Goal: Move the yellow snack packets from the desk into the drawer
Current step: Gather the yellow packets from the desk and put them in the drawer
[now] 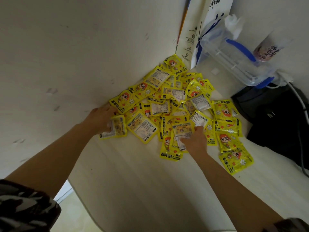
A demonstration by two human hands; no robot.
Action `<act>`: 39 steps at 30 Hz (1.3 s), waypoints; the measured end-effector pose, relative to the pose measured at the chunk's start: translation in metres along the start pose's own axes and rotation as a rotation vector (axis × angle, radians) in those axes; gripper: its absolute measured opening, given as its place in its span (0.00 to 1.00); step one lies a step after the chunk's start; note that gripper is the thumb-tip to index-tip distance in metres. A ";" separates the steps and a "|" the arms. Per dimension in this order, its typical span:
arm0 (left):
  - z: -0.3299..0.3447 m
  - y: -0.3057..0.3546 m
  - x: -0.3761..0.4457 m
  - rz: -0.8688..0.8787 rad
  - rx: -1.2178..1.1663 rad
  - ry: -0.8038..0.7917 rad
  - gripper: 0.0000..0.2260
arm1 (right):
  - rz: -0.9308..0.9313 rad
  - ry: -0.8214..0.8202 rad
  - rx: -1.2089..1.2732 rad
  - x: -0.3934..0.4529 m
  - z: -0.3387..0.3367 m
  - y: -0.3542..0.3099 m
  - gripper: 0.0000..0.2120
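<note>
Much of what both hands do is hidden: the fingertips of the left hand (100, 119) are buried behind the yellow packet (113, 128) it holds at the pile's left edge, and the fingers of the right hand (195, 139) disappear under and behind a packet lying label side up (183, 131) near the middle front of the heap. The drawer does not show in this view. The pile of yellow packets (170, 104) lies on the pale counter (133, 181), heaped into the corner against the wall (66, 47), many overlapping so that the lower ones are only partly seen; some show a cartoon face, others a white printed back whose small text cannot be read. The left hand's fingers are curled round its packet, thumb side toward the wall. The right hand's fingers are bent onto its packet and appear to pinch its lower edge, though exactly how the fingers lie cannot be made out. At the back right stand a white paper bag (197, 30), cut off at the top edge, a clear plastic container with blue clips (234, 56) and a blurred cup with a pink label (267, 51). A black object (275, 118) with a white cable (299, 101) lies to the right, cut off by the frame. Patterned sleeves (25, 206) show at the bottom corners.
</note>
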State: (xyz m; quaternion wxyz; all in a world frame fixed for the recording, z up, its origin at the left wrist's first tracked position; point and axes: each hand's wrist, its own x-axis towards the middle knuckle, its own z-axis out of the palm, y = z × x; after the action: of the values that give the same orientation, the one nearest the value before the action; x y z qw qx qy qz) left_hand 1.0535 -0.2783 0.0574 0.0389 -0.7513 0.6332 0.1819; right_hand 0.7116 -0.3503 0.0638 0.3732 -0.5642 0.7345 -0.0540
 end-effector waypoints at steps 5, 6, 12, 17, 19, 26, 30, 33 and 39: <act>0.012 0.004 -0.018 -0.168 -0.178 -0.063 0.24 | 0.078 -0.037 0.184 0.002 -0.005 0.006 0.27; 0.012 0.007 -0.023 -0.180 -0.216 -0.056 0.22 | 0.071 -0.048 0.168 0.003 -0.005 0.009 0.22; 0.008 0.041 -0.060 -0.303 -0.562 0.013 0.12 | -0.004 -0.088 0.174 -0.001 -0.013 0.027 0.14; 0.023 0.090 -0.073 -0.561 -1.256 0.015 0.15 | 0.011 -0.130 0.164 -0.006 -0.009 0.041 0.15; 0.032 0.107 -0.068 -0.698 -1.459 0.041 0.17 | -0.014 -0.119 0.166 -0.007 -0.007 0.039 0.14; 0.040 0.141 -0.042 -0.978 -1.819 0.187 0.16 | -0.296 -0.075 -0.099 0.013 -0.007 0.008 0.16; 0.036 0.146 -0.029 -1.034 -1.924 0.195 0.16 | -0.456 -0.128 -0.329 0.034 -0.014 -0.023 0.21; 0.033 0.148 -0.018 -1.117 -1.997 0.207 0.19 | -0.466 -0.224 -0.435 0.048 -0.012 -0.032 0.24; 0.026 0.152 -0.006 -1.229 -2.037 0.277 0.25 | -0.436 -0.245 -0.584 0.050 -0.015 -0.035 0.28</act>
State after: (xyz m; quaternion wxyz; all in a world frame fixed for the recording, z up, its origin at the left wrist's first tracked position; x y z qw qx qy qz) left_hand 0.9002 -0.2951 0.0609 -0.5623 -0.6269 -0.2678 0.4682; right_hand 0.7257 -0.4116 0.0678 0.2615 -0.7919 0.5319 0.1471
